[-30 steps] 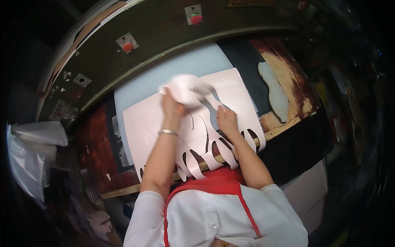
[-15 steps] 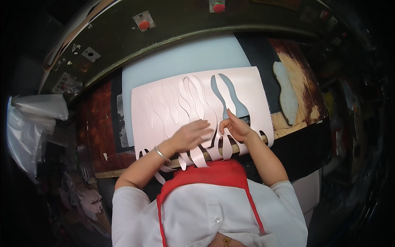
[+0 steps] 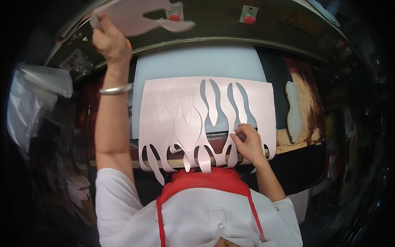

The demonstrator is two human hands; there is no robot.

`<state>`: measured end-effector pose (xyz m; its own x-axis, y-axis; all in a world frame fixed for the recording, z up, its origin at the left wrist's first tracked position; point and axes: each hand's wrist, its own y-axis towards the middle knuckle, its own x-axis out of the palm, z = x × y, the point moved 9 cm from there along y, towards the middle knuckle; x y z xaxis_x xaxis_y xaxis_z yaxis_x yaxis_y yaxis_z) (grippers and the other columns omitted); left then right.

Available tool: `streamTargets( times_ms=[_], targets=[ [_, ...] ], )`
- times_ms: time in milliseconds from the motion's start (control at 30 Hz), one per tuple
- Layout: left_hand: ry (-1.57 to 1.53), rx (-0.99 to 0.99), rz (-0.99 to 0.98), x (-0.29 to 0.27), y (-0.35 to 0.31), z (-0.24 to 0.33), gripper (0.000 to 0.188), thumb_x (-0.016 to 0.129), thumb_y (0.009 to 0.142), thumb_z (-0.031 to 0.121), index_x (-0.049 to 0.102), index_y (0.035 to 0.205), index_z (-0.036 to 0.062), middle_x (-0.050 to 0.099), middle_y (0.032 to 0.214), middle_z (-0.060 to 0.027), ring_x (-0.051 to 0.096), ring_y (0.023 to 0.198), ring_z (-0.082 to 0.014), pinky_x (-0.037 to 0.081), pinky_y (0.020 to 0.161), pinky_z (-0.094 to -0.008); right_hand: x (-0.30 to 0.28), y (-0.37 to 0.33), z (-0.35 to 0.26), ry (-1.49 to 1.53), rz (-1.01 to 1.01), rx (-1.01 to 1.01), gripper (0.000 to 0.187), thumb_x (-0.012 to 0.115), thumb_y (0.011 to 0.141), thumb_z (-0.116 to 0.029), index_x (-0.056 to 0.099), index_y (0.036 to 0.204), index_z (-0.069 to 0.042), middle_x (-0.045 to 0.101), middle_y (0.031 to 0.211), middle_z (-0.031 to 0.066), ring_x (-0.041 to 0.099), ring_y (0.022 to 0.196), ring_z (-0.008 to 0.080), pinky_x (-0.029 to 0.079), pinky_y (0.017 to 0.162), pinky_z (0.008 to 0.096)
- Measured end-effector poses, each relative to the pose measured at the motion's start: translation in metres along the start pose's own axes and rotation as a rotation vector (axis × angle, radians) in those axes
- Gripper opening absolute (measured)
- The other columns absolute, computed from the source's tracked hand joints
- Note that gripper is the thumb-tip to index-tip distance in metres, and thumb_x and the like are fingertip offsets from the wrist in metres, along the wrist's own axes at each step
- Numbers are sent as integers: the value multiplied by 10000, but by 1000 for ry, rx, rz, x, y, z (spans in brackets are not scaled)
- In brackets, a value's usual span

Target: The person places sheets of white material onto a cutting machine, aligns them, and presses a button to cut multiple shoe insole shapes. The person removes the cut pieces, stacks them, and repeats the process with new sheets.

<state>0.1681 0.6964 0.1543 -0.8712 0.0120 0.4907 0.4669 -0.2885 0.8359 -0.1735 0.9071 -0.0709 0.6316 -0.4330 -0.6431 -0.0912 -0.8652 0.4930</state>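
A large pale pink sheet (image 3: 210,82) with wavy cut shapes lies in front of me, its near part curving down over the table edge. Raised at the upper left, my left hand (image 3: 112,43) grips a loose pink cut-out piece (image 3: 135,18) with long wavy prongs. My right hand (image 3: 248,143) rests at the sheet's right part, beside a narrow tongue (image 3: 242,111) between two openings. Its thumb and fingers are drawn together; what they pinch, if anything, is hidden. Cut outlines with the pink still in them show in the sheet's left half.
A light blue-grey board (image 3: 197,61) lies under the sheet. Behind it runs a dark green machine beam (image 3: 214,29) with red buttons (image 3: 249,19). A pale wavy-edged shape (image 3: 292,111) lies at the right. Clear plastic bags (image 3: 31,107) hang at the left.
My left hand has moved from the sheet up to the far left, carrying a cut piece out. A second opening now shows in the sheet. My right hand has closed its fingers near the right opening.
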Motion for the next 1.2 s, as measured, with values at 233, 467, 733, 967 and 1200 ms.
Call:
streamTargets(
  times_ms=[233,467,733,967,1200],
  targets=[
    [134,179,-997,36,-184,51,377,561,759,-72,647,1098,68,672,1073,-102,652,963,-281,535,827,-351,145,-11,19,726,-759,564,223,720,823,-232,646,802,-22,589,663,-3,491,580,68,397,528,201],
    [98,-98,-1443,-31,-322,37,293,634,813,129,633,1097,56,581,1158,-193,577,1067,-364,475,931,-440,172,-7,17,1755,-728,786,197,572,766,-158,579,729,35,576,744,131,568,776,246,474,788,372],
    [398,-1134,-53,-69,-203,-99,336,506,977,284,572,857,-23,587,764,-67,525,681,-125,456,594,-290,119,6,16,603,-469,658,75,604,793,-49,608,786,25,640,1009,171,614,811,221,496,722,307],
    [101,57,130,-96,74,-17,393,438,1000,350,536,950,-27,620,892,-104,611,748,-183,542,675,-312,80,24,-64,258,-208,103,106,662,761,-31,608,844,5,632,963,140,627,907,256,483,799,308],
    [170,86,-1157,-56,-187,29,290,687,696,33,668,984,62,691,928,-99,684,826,-260,566,725,-346,221,-3,-52,902,-965,772,98,650,824,-94,633,826,2,620,830,59,587,752,138,450,629,260]
  ],
)
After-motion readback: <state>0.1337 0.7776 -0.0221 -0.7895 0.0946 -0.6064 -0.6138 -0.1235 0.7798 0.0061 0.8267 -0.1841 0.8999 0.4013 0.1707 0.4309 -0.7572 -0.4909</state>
